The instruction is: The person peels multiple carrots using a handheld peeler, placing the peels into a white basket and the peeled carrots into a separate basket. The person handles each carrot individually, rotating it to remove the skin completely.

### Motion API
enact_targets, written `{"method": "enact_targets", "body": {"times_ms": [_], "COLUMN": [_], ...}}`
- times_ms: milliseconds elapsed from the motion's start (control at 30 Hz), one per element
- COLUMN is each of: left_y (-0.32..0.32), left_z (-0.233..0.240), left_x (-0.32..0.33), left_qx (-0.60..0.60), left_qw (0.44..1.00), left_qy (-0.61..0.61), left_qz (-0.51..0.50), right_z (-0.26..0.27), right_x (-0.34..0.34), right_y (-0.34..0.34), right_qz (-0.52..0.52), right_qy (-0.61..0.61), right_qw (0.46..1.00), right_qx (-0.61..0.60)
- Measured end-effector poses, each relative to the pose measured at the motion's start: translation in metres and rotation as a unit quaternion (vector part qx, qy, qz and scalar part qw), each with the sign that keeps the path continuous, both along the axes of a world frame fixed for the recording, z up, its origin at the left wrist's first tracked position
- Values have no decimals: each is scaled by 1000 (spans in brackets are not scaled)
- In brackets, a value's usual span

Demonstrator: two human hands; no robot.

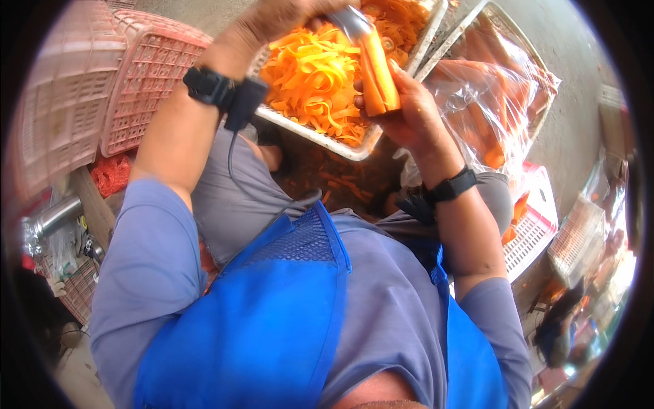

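My right hand (411, 110) grips a thick orange carrot (377, 76) by its lower end, its cut face towards me. At the carrot's upper end is a shiny metal peeler (351, 23), its head lying against the surface. My left hand (286, 18), partly cut off by the top edge of the picture, is closed around the peeler's handle, which is mostly hidden. Beneath both hands, a heap of long carrot peelings (311, 76) fills a white plastic crate (332, 145). A few cut carrot ends lie among the peelings at the back.
Right of the peelings, a crate (549, 110) holds carrots in a clear plastic bag (460, 97). A white-and-pink basket (534, 245) stands by my right knee. Pink plastic crates (153, 76) stand at left, near a red mesh bag (111, 174). Scraps (342, 184) litter the floor between my legs.
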State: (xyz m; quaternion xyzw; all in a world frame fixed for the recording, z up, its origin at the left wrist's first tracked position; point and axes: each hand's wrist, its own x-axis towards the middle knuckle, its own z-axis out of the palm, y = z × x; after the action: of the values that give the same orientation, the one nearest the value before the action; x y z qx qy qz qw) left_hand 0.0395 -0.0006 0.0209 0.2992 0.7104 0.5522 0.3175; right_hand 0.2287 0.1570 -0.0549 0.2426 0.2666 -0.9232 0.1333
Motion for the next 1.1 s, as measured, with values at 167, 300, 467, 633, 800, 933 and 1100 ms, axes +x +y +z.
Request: {"method": "enact_targets", "body": {"times_ms": [167,300,467,633,800,933,1100], "left_y": [24,14,-13,13,17,-10,-2], "left_z": [-15,-25,-29,16,1,-33,6], "left_x": [50,2,-51,36,39,-47,4], "left_qx": [65,1,37,3,15,34,68], "left_qw": [959,996,996,993,991,998,997], "left_qy": [4,-26,31,-5,-61,45,-41], "left_qz": [-277,-83,78,-118,-118,33,18], "right_z": [11,3,2,8,8,6,2], "right_x": [0,5,5,0,6,10,-1], "right_y": [-2,-2,1,2,-1,-1,0], "right_qz": [26,-20,7,-22,5,30,-10], "right_qy": [44,5,31,-35,103,115,44], "right_qw": [994,1000,997,999,994,987,998], "right_qx": [94,-19,-71,-32,-29,-106,-42]}}
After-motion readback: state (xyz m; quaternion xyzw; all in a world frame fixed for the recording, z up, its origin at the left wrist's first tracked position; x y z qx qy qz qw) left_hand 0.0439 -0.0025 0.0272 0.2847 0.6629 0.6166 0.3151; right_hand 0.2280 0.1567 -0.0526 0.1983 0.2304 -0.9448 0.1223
